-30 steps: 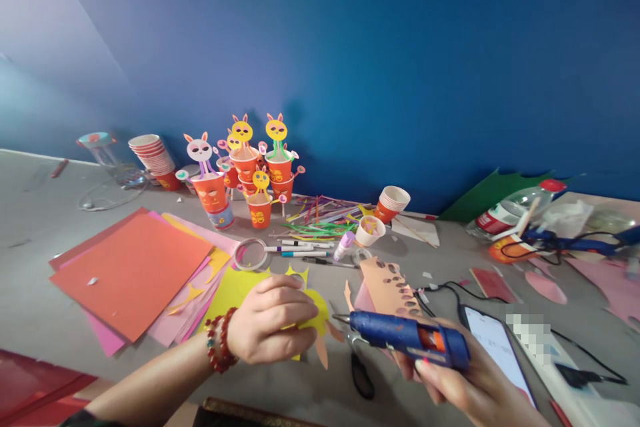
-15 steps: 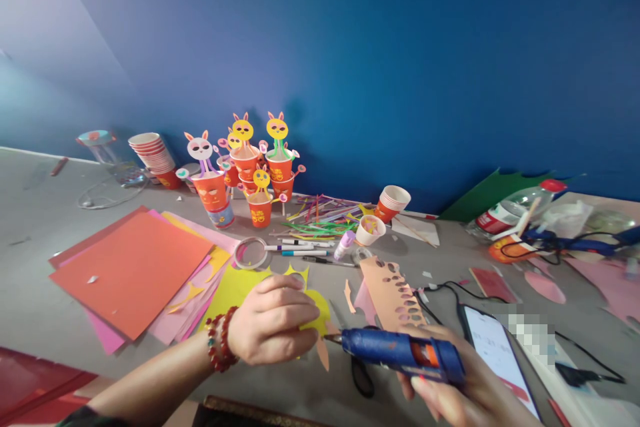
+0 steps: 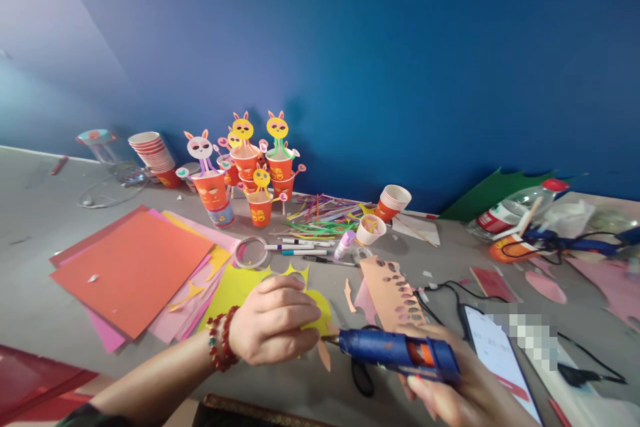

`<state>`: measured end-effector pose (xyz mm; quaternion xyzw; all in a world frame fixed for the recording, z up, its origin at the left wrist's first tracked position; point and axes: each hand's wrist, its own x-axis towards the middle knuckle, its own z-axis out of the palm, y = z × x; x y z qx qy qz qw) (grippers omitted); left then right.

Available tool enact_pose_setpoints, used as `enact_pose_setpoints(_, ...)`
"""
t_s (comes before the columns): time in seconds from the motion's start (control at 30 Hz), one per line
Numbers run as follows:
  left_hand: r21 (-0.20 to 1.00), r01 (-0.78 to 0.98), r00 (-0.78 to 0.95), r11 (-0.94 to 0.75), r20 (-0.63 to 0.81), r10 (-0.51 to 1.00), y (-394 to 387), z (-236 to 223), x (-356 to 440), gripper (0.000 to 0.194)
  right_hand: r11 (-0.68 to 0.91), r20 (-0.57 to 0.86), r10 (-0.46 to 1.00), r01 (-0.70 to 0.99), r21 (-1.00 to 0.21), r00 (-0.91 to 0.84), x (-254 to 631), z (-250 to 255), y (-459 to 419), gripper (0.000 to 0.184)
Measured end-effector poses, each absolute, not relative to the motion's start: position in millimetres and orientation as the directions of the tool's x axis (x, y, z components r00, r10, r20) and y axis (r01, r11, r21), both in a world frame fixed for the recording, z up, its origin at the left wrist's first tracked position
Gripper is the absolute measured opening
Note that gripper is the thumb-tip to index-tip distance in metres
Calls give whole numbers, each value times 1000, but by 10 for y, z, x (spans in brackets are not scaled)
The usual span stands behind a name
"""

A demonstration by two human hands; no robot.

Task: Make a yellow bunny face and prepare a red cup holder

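My left hand (image 3: pixel 277 320), with a red bead bracelet (image 3: pixel 223 339) at the wrist, is closed in a pinch on a yellow paper cutout (image 3: pixel 320 307), partly hidden behind the fingers. A peach ear-shaped paper piece (image 3: pixel 325 353) sticks out below the fingertips. My right hand (image 3: pixel 440 393) grips a blue glue gun (image 3: pixel 395 352), held almost level. Its metal nozzle (image 3: pixel 334 339) points left and meets the edge of the paper beside my left fingertips. Whether glue is coming out cannot be made out. Beneath my left hand lies a yellow paper sheet (image 3: pixel 237 290) with scalloped cut edges.
Several red cups with bunny faces (image 3: pixel 210 190) stand at the back. Coloured sticks (image 3: pixel 320 220), markers (image 3: pixel 303 253) and a tape roll (image 3: pixel 251 252) lie in front. Left is an orange paper stack (image 3: pixel 135 273). A phone (image 3: pixel 493 347), cables and a bottle (image 3: pixel 515 210) are right.
The glue gun has shifted very slightly left, its nozzle staying at the paper. My left hand keeps its pinch almost unmoved.
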<state>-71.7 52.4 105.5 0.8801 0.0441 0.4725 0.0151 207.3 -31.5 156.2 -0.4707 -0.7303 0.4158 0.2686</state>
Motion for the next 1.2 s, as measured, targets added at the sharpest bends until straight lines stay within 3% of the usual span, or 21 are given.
enact_pose_setpoints(0.43, 52, 70, 562, -996, 823, 83, 512, 1093, -720, 10, 281, 86, 915, 466, -839, -395, 2058, 1565, -301, 15)
enact_pose_setpoints(0.9, 34, 79, 564, -996, 822, 73, 515, 1096, -716, 13, 175, 31, 940, 404, -898, -339, 2032, 1563, -326, 10)
enact_pose_setpoints(1.2, 64, 75, 556, -995, 825, 96, 507, 1044, -723, 8, 216, 42, 919, 412, -885, -391, 2066, 1589, -322, 14)
